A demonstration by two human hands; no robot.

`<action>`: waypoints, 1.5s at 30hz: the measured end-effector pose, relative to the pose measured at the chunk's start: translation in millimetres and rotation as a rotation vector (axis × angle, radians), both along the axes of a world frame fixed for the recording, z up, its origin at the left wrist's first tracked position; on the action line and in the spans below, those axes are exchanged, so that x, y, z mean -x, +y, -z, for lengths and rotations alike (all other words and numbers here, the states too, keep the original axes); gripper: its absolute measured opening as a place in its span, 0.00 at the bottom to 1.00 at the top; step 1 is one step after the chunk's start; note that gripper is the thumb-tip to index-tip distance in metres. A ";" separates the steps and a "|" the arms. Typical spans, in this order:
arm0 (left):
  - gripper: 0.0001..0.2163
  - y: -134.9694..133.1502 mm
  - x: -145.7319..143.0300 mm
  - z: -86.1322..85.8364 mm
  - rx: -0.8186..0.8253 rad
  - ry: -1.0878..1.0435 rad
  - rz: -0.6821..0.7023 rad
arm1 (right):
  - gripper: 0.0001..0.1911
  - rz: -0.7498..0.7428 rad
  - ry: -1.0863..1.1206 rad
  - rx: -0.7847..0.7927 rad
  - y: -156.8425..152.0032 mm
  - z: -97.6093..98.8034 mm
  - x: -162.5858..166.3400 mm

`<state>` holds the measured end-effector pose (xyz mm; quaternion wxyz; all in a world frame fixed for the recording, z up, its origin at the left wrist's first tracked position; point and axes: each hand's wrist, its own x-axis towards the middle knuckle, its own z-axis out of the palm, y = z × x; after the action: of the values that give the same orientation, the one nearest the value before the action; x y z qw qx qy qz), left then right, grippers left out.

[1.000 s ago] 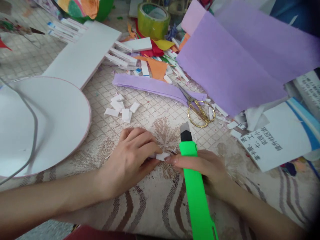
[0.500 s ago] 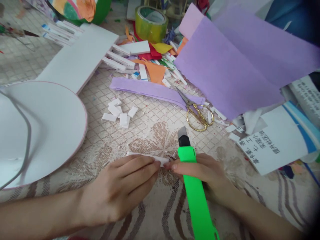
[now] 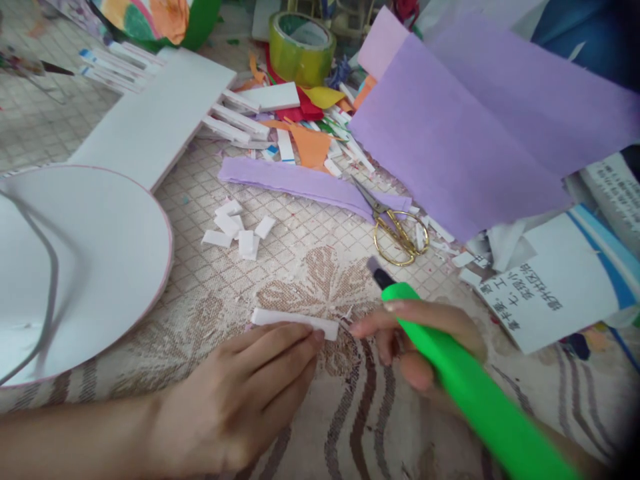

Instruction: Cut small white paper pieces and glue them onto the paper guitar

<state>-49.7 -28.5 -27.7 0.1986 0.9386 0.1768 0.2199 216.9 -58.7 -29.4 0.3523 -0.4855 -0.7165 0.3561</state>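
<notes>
Under the fingertips of my left hand (image 3: 240, 390) lies a short white foam strip (image 3: 275, 319), held against the tablecloth. Its fingers are pressed together along the strip's near edge. My right hand (image 3: 453, 317) grips a bright green utility knife (image 3: 490, 413), with the blade pointing up and left, above the cloth and apart from the strip. The right index finger stretches toward the strip's right end without touching it. Several small cut white pieces (image 3: 230, 223) lie in a loose group beyond my left hand.
Gold-handled scissors (image 3: 400, 233) rest beside a folded purple strip (image 3: 300, 183). A round white board (image 3: 110, 247) and a long white panel (image 3: 160, 113) occupy the left. Scraps and a tape roll (image 3: 303, 53) lie behind; purple sheets (image 3: 450, 133) and a printed paper (image 3: 545, 287) are right.
My right hand has drawn away from the strip's end to the right, and the knife has tilted from near upright to slanting. My left hand stays on the strip, more of which now shows.
</notes>
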 end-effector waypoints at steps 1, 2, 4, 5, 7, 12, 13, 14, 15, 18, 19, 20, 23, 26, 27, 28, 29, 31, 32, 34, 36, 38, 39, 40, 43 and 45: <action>0.15 0.0 -0.5 -0.4 -0.005 0.002 0.002 | 0.23 0.057 0.034 0.004 -0.7 0.0 -0.9; 0.15 0.1 -1.0 -0.8 -0.006 0.003 0.002 | 0.24 0.106 0.072 -0.003 -0.5 -0.6 -1.2; 0.15 0.2 -1.6 -1.5 0.004 -0.002 -0.004 | 0.23 0.155 0.109 -0.008 2.3 -3.7 -0.1; 0.15 0.2 -1.7 -1.7 0.012 -0.004 -0.008 | 0.22 0.147 0.110 -0.009 4.5 -5.9 1.4; 0.15 0.2 -1.7 -1.9 0.016 -0.005 -0.013 | 0.17 0.100 0.090 -0.028 8.8 -10.7 5.6; 0.15 0.6 -1.2 -1.5 -0.033 0.027 -0.002 | 0.19 0.127 -0.001 -0.115 10.8 -17.6 14.7; 0.15 0.9 -1.2 -1.3 -0.036 0.033 -0.001 | 0.19 0.120 -0.015 -0.116 10.4 -18.0 15.1; 0.15 1.2 -1.3 -1.2 -0.035 0.037 -0.003 | 0.20 0.100 -0.026 -0.111 10.3 -18.2 15.2; 0.15 1.7 -1.4 -1.1 -0.038 0.038 -0.004 | 0.20 0.064 -0.035 -0.103 10.4 -18.3 14.9; 0.15 4.0 -2.3 -1.4 -0.074 0.020 0.006 | 0.19 -0.049 -0.025 -0.104 12.5 -18.2 13.9; 0.15 4.9 -2.6 -1.6 -0.083 0.011 0.010 | 0.19 -0.067 -0.017 -0.107 13.3 -18.1 13.8; 0.15 5.8 -3.0 -1.8 -0.086 0.002 0.012 | 0.18 -0.077 -0.009 -0.108 14.1 -18.0 13.8; 0.15 7.4 -4.1 -2.4 -0.069 -0.016 0.006 | 0.16 -0.087 -0.002 -0.107 15.4 -17.9 13.5; 0.15 7.8 -5.0 -2.6 -0.055 -0.028 -0.004 | 0.16 -0.106 -0.003 -0.104 15.8 -17.7 12.0; 0.15 7.9 -5.3 -2.6 -0.054 -0.031 -0.006 | 0.16 -0.112 -0.001 -0.102 15.9 -17.6 11.4; 0.15 8.1 -5.6 -2.6 -0.055 -0.033 -0.009 | 0.16 -0.120 0.003 -0.098 16.0 -17.4 10.8; 0.15 8.2 -6.0 -2.7 -0.057 -0.035 -0.011 | 0.16 -0.127 0.008 -0.094 16.2 -17.1 10.3; 0.15 8.5 -6.6 -2.9 -0.062 -0.040 -0.015 | 0.16 -0.144 0.020 -0.084 16.6 -16.6 9.9; 0.15 8.7 -6.8 -3.0 -0.063 -0.043 -0.019 | 0.15 -0.152 0.027 -0.081 16.9 -16.4 9.8; 0.14 8.7 -7.0 -3.3 -0.061 -0.053 -0.024 | 0.15 -0.166 0.033 -0.077 17.8 -16.1 9.7; 0.13 8.7 -7.1 -3.3 -0.056 -0.060 -0.021 | 0.15 -0.184 0.027 -0.071 19.3 -16.2 8.9; 0.13 8.6 -7.1 -3.1 -0.056 -0.060 -0.017 | 0.14 -0.204 0.001 -0.059 21.3 -17.1 7.1; 0.13 8.6 -7.0 -2.9 -0.057 -0.058 -0.016 | 0.14 -0.213 -0.016 -0.053 22.5 -17.7 6.0; 0.14 8.5 -6.9 -2.7 -0.059 -0.054 -0.018 | 0.13 -0.222 -0.036 -0.046 23.6 -18.5 4.8; 0.15 8.1 -6.1 -1.7 -0.069 -0.041 -0.014 | 0.12 -0.255 -0.074 -0.039 26.5 -20.5 1.6; 0.15 7.5 -5.1 -1.2 -0.077 -0.026 -0.006 | 0.13 -0.276 -0.095 -0.052 27.3 -21.2 0.3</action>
<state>-44.7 -21.0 -26.5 0.1641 0.9420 0.1683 0.2394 216.6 -31.4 -8.2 0.2780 -0.3894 -0.8013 0.3592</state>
